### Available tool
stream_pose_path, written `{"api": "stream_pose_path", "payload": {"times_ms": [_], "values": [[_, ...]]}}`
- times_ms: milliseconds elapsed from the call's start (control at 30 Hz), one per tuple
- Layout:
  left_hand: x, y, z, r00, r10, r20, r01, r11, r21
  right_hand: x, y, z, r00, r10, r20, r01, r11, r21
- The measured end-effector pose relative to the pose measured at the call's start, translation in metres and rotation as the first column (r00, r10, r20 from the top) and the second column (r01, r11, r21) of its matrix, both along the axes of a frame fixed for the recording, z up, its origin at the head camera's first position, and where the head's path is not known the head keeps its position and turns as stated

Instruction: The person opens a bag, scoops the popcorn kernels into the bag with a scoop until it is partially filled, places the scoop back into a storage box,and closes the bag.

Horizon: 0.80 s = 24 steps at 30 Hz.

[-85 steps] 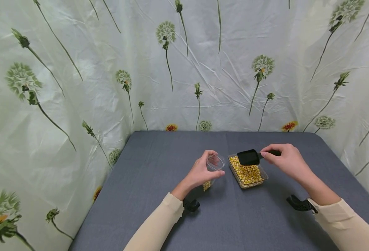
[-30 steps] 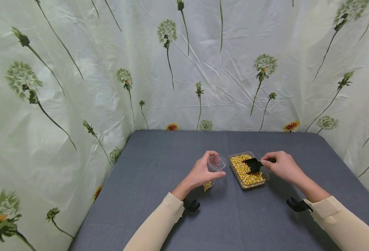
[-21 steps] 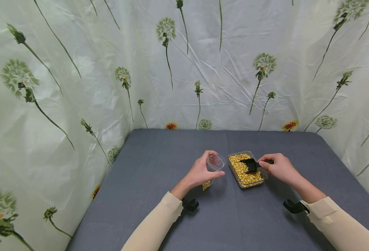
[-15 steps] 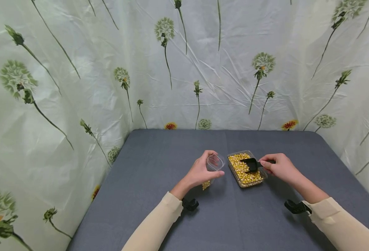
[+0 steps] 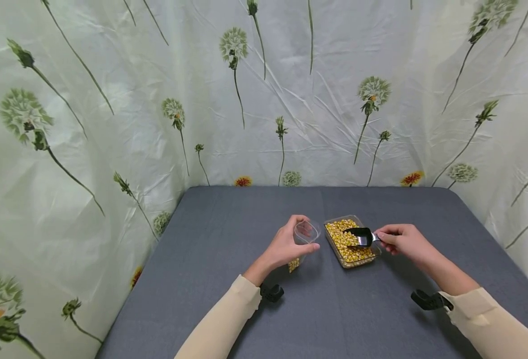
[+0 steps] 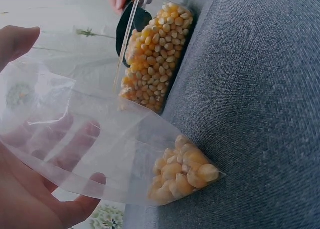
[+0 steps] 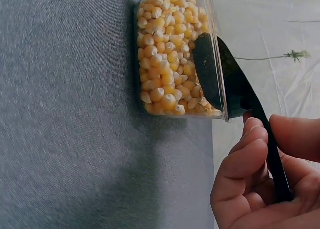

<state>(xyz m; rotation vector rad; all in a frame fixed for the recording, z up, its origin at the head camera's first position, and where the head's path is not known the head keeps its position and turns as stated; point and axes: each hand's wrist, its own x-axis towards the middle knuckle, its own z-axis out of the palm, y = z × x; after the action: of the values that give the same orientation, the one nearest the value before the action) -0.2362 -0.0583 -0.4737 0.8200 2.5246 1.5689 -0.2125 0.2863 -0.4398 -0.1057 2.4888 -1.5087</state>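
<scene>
My left hand (image 5: 286, 243) holds a clear plastic bag (image 6: 120, 144) by its opened mouth, fingers and thumb spread round it. A small heap of corn kernels (image 6: 180, 174) fills the bag's bottom corner, low by the table. To the right stands a clear rectangular container (image 5: 357, 265), largely filled with yellow corn kernels (image 5: 341, 239). My right hand (image 5: 409, 244) grips the handle of a black scoop (image 5: 365, 236). The scoop's blade is partly sunk in the container's kernels, with its hollow facing up; its front edge is hidden among them.
Both things are on a table with a dark grey cloth (image 5: 246, 214). A pale curtain (image 5: 156, 60) printed with dandelions hangs behind the table and along its sides. Black wrist mounts (image 5: 272, 293) stick out below each sleeve.
Earlier the scoop hung over the container; it went down into the kernels and has now tipped so its hollow shows. My right hand sits lower. The left hand and bag stay put.
</scene>
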Motion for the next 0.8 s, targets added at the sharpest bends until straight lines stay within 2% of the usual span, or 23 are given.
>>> {"api": "stream_pose_path", "payload": {"times_ms": [200, 300, 533, 800], "values": [[0.001, -0.001, 0.0, 1.0, -0.003, -0.005, 0.003, 1.0, 0.01, 0.004, 0.007, -0.006, 0.997, -0.008, 0.075, 0.019, 0.989, -0.15], [0.001, 0.0, 0.0, 1.0, -0.006, -0.004, 0.006, 1.0, 0.012, 0.007, 0.009, -0.008, 0.996, -0.01, 0.091, 0.027, 0.981, -0.193], [0.001, 0.001, 0.001, 1.0, -0.014, -0.01, 0.014, 1.0, 0.003, 0.01, 0.014, -0.005, 0.996, -0.024, 0.089, 0.045, 0.969, -0.243], [0.0, 0.002, -0.003, 1.0, -0.02, -0.021, 0.02, 1.0, 0.002, 0.015, 0.018, 0.005, 0.996, -0.023, 0.084, 0.044, 0.966, -0.255]]}}
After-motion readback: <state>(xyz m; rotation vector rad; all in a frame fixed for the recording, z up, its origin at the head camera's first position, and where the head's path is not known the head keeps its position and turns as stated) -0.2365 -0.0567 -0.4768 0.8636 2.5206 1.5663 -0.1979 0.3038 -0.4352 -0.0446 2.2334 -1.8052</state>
